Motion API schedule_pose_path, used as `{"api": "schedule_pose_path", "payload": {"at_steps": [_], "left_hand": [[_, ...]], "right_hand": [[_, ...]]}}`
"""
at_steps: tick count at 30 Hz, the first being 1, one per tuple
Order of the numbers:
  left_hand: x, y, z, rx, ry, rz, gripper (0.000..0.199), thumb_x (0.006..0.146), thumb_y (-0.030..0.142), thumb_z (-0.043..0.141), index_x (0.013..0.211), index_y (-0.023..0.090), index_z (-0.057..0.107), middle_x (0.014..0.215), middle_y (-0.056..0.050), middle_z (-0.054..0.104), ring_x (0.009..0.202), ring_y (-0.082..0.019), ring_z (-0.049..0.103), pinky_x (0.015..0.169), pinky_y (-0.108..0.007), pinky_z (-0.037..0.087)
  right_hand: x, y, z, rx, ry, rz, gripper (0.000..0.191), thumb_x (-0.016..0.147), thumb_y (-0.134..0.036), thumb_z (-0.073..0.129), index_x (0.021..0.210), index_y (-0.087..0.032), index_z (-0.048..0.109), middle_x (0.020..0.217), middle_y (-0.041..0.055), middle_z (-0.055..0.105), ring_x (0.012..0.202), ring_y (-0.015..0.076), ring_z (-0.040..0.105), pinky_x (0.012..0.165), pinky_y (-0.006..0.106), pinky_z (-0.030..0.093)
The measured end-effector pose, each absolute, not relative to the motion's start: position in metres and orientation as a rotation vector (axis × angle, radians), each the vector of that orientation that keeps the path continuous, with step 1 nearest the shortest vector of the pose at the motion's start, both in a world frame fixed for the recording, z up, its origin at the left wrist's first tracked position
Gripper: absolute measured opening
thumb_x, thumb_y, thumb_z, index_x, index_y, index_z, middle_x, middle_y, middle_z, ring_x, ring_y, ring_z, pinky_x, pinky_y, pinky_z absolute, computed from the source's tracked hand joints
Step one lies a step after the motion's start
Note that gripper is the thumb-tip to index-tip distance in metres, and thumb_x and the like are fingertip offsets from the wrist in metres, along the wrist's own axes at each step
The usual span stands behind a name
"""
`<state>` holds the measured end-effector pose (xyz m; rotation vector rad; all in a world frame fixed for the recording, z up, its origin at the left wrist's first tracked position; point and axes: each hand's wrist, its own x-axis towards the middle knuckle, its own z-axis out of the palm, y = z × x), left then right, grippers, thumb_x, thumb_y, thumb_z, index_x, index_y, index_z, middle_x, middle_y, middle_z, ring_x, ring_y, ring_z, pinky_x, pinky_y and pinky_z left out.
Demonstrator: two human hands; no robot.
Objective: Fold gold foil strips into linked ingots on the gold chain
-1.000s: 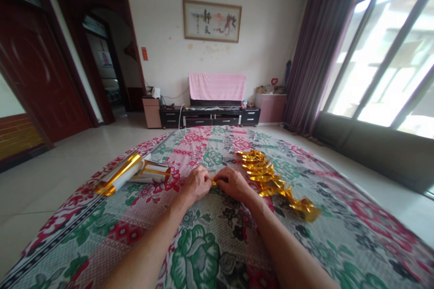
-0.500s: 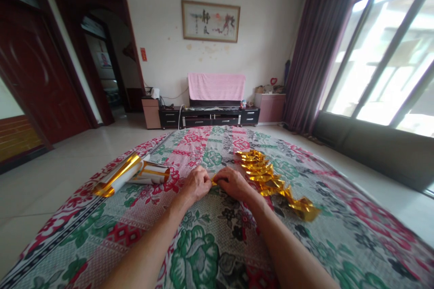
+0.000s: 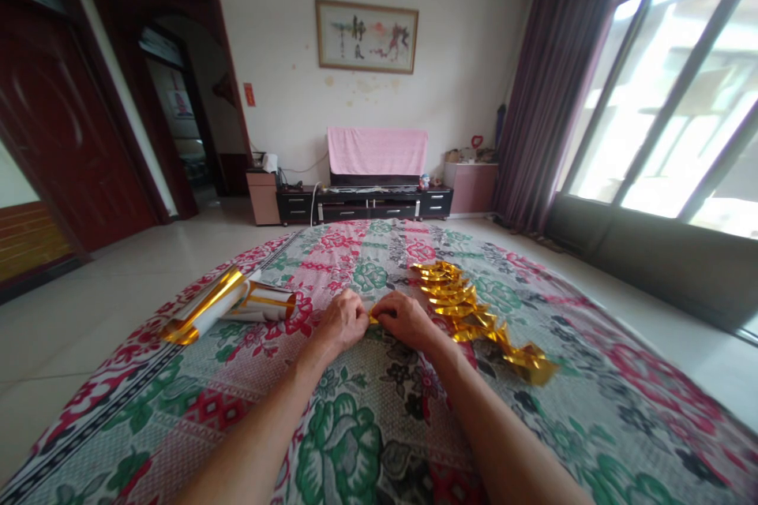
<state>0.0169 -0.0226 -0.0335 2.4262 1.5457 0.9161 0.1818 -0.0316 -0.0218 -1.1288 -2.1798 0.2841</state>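
A small piece of gold foil (image 3: 373, 317) shows between my two hands, close above the flowered cloth (image 3: 340, 442). My left hand (image 3: 345, 319) pinches its left end, and my right hand (image 3: 403, 317) is closed on its right end. Most of the piece is hidden by the fingers. Several folded gold foil pieces (image 3: 459, 301) lie in a row to the right of my right hand. On the left rest rolls of gold and white foil sheet (image 3: 207, 304), one leaning against another.
Beyond the cloth-covered table stands a low black cabinet (image 3: 370, 205) carrying a screen under a pink cloth (image 3: 377, 150). A purple curtain (image 3: 550, 87) and windows are at the right; red doors (image 3: 71, 110) stand at the left.
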Motion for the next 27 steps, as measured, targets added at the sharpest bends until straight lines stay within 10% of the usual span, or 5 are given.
{"api": "schedule_pose_path", "payload": {"at_steps": [27], "left_hand": [[0.0180,-0.0228,-0.0335,2.432,1.578,0.918,0.012,0.069,0.010,0.048,0.061,0.016,0.054,0.074,-0.004,0.052,0.074,-0.014,0.052,0.070,-0.025,0.041]], "right_hand": [[0.1776,-0.0353,-0.0214,-1.182,-2.139,0.238,0.017,0.072,-0.014,0.053,0.070,-0.019,0.069,0.073,0.0018,0.067,0.074,0.0135,0.057,0.070,0.021,0.040]]}}
